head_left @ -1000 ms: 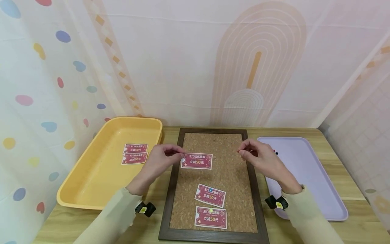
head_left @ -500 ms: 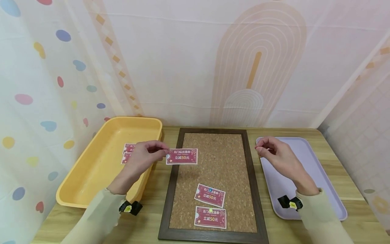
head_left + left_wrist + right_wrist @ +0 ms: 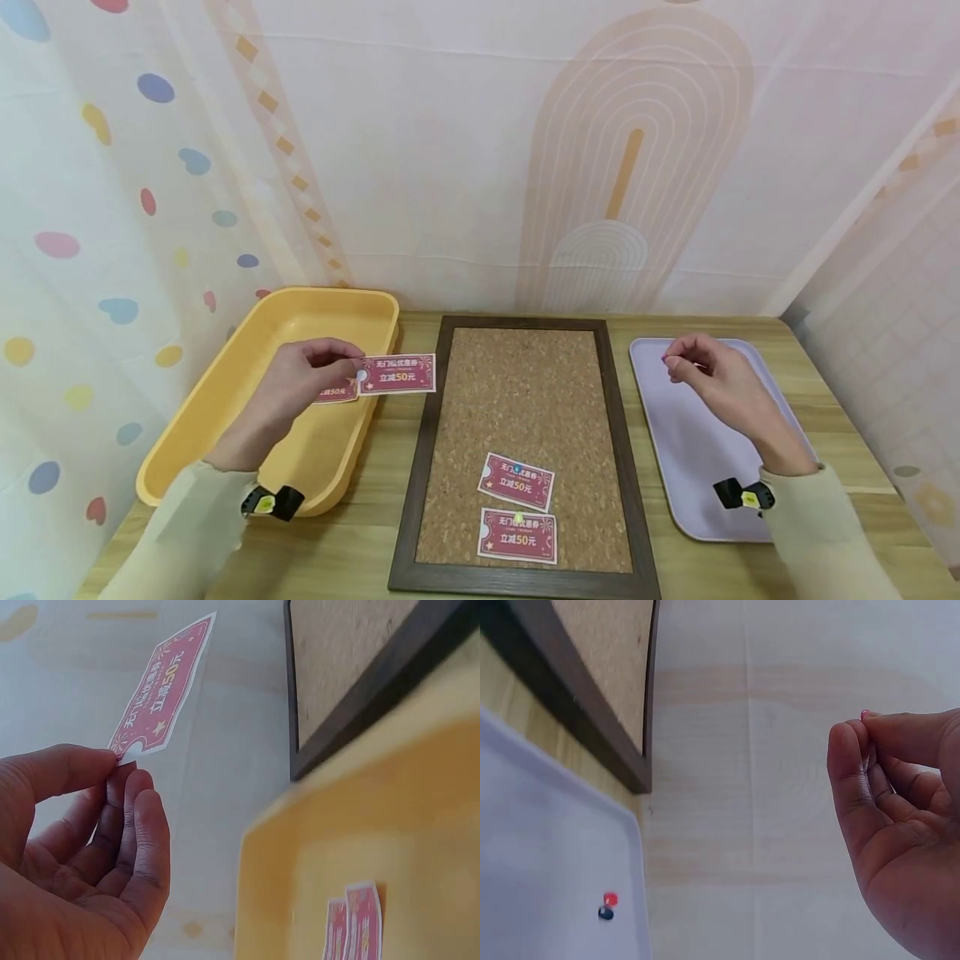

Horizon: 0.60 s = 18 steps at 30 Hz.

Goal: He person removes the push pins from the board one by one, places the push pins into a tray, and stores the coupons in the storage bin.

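My left hand (image 3: 296,387) pinches a red coupon (image 3: 397,373) by its left end, above the right rim of the yellow bin. The left wrist view shows this coupon (image 3: 161,697) between thumb and forefinger. Over the purple tray, my right hand (image 3: 731,392) pinches a tiny pink push pin (image 3: 867,714), mostly hidden by the fingertips. Two coupons lie on the lower part of the framed cork board (image 3: 525,392): a tilted one (image 3: 516,482) with a blue push pin (image 3: 517,468) on it, and below it a straighter one (image 3: 517,537) with a yellow-green push pin (image 3: 518,518).
The yellow bin (image 3: 225,450) stands left of the board; in it lie two more coupons (image 3: 364,922). On the purple tray (image 3: 675,467) at the right are a red push pin (image 3: 610,899) and a black one (image 3: 606,913). A patterned curtain (image 3: 450,167) hangs behind the wooden table.
The left hand has moved left with the coupon, from above the board to the bin's rim. The right hand has moved right, from the board's edge to over the tray.
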Tool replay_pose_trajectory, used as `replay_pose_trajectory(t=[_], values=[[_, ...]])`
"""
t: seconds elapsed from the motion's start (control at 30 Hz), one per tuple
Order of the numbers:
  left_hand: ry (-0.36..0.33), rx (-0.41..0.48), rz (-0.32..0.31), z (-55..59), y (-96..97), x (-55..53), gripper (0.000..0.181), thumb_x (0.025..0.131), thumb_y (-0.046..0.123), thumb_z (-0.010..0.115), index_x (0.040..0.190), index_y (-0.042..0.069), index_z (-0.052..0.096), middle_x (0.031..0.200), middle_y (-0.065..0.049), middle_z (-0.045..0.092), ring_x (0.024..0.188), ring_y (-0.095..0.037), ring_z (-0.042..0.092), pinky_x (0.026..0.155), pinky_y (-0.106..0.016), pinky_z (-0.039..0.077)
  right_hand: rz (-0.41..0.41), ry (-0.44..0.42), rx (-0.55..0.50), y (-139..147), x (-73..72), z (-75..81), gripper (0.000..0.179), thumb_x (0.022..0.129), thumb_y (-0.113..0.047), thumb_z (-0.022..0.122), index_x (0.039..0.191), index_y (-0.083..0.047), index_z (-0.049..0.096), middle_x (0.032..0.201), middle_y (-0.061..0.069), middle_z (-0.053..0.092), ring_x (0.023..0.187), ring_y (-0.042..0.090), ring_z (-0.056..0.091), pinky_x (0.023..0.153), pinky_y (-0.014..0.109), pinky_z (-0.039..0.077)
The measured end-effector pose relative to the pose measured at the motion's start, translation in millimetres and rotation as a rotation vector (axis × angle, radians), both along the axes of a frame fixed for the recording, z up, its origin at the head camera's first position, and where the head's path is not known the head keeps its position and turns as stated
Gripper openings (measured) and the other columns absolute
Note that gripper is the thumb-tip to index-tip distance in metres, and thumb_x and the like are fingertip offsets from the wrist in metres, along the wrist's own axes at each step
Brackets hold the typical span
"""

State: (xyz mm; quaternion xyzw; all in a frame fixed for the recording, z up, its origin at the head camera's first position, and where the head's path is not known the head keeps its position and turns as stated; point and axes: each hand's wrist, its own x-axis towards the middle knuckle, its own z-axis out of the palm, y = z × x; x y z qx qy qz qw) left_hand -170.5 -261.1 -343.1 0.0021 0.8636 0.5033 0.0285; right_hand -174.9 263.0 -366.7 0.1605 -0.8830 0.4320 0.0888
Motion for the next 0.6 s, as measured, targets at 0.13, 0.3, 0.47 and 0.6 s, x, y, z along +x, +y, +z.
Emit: replay_pose_trajectory(t=[0.13, 0.3, 0.47, 0.6], values=[[0.019, -0.031, 0.01, -0.2, -15.6, -2.2, 0.03, 0.097, 0.021, 0.071, 0.115, -0.003, 0.072, 0.096, -0.002, 0.073, 0.082, -0.012, 0.065, 0.069, -0.025, 0.056, 0.009, 0.018, 0.012, 10, -2.9, -2.0, 0.004, 0.1, 0.0, 0.064, 0.102, 0.002, 0.065, 0.09, 0.007, 0.07, 0.078, 0.009, 0.067, 0.067, 0.018, 0.051], [0.03, 0.0, -0.015, -1.1, -32.3, -3.5, 0.03, 0.099, 0.017, 0.069, 0.116, -0.008, 0.069, 0.096, 0.004, 0.072, 0.084, -0.008, 0.066, 0.075, -0.024, 0.057, 0.015, 0.025, 0.003, 20, -6.2, -4.4, 0.004, 0.099, 0.005, 0.062, 0.102, 0.005, 0.064, 0.088, 0.003, 0.068, 0.077, 0.005, 0.065, 0.068, 0.016, 0.051], [0.004, 0.045, -0.034, -3.8, -49.1, -6.5, 0.03, 0.101, 0.013, 0.064, 0.118, -0.013, 0.065, 0.097, 0.006, 0.07, 0.086, -0.006, 0.069, 0.079, -0.025, 0.059, 0.0, 0.01, -0.003, 28, -8.6, -7.6, 0.004, 0.099, 0.005, 0.062, 0.103, 0.007, 0.063, 0.089, -0.003, 0.064, 0.078, 0.002, 0.062, 0.068, 0.015, 0.05], [-0.024, 0.059, -0.033, -7.5, -62.1, -9.9, 0.031, 0.102, 0.012, 0.064, 0.12, -0.012, 0.064, 0.098, 0.007, 0.069, 0.087, -0.006, 0.069, 0.08, -0.024, 0.059, -0.011, -0.003, 0.011, 36, -11.4, -10.9, 0.004, 0.099, 0.005, 0.062, 0.103, 0.007, 0.063, 0.088, -0.006, 0.063, 0.076, 0.002, 0.062, 0.067, 0.015, 0.049]])
